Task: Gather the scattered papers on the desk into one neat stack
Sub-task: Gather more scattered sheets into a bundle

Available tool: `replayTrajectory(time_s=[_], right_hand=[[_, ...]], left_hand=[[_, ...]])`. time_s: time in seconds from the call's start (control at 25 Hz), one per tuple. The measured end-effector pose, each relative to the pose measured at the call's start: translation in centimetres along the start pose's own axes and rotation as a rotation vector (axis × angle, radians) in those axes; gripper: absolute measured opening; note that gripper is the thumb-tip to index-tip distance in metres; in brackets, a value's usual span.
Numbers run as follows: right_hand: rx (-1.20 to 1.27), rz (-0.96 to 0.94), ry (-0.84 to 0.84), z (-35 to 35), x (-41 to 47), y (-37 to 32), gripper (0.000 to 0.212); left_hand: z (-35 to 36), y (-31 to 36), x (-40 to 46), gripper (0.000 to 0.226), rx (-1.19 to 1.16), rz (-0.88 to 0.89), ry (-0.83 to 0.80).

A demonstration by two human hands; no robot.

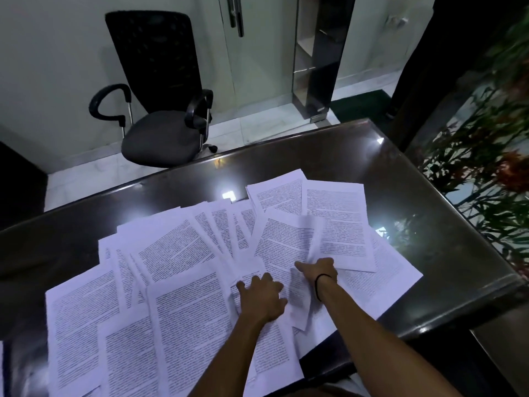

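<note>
Several white printed sheets [177, 305] lie fanned and overlapping across the dark glossy desk [429, 202], from the near left to the right edge. My left hand [262, 299] rests palm down on the sheets near the middle, fingers spread. My right hand [317, 270], with a black band on its wrist, pinches the lower edge of one sheet [335, 224], which is blurred and lifted off the others. Some sheets at the near edge overhang the desk.
A black office chair [163, 110] stands beyond the desk's far edge. A glass door with a metal handle [237, 15] is behind it. Plants with orange flowers [492, 173] show at the right. Bare desk surface lies at the far left and far right.
</note>
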State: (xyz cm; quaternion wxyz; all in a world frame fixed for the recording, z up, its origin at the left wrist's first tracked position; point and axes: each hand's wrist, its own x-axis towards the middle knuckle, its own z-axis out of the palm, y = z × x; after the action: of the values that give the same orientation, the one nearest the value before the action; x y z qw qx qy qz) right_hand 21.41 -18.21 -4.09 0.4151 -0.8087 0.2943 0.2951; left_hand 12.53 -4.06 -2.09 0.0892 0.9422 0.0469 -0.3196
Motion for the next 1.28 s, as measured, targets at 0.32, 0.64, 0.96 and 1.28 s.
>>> replayTrajectory(time_s=[0.32,0.64,0.96,1.28], right_hand=[[-0.039,-0.300,0.126,-0.6,-0.8,-2.3,0.026],[0.112,-0.673,-0.283,-8.8,-1.4,-9.5,0.016],[0.373,-0.782,-0.259,-7.8,-5.7,-12.5,0.011],[0.337,-0.769,-0.461,-5.1,-6.9,-14.0,0.035]], left_hand=[[0.1,-0.3,-0.3,0.050,-0.243,-0.080,0.037],[-8.9,-6.0,1.1,0.063,-1.376,-0.191,0.332],[-12.7,-9.0,-1.8,0.030,-1.594,-0.105,0.538],[-12.9,-15.8,-6.9,0.013,-1.746,-0.095,0.675]])
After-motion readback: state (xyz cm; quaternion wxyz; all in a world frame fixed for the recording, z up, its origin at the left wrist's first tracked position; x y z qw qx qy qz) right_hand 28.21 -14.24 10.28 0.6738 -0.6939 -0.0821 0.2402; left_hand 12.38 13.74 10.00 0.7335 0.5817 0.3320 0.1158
